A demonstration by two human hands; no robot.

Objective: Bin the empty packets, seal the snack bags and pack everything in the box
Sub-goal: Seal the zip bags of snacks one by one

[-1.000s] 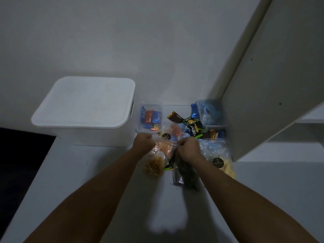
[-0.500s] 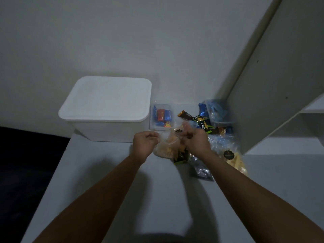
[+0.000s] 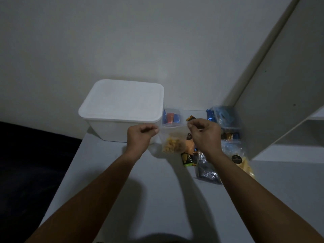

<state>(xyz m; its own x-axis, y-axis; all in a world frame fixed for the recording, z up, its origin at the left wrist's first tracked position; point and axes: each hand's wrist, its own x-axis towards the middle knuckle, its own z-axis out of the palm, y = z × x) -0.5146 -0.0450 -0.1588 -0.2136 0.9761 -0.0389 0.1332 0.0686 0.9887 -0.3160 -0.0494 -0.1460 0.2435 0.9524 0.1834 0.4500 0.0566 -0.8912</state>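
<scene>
Clear zip bag (image 3: 172, 137) of yellow snack pieces held up just right of the lidded white box (image 3: 122, 106); left hand (image 3: 140, 135) and right hand (image 3: 204, 135) pinch its top corners. Small clear tub (image 3: 172, 116) behind holds blue/red wrappers.

— What's the room like?
— Dim. A plain pale wall (image 3: 122, 41) rises behind a white tabletop (image 3: 157, 199).
— Anything else?
— A white shelf unit (image 3: 284, 85) at right; dark floor (image 3: 26, 163) at left.
</scene>
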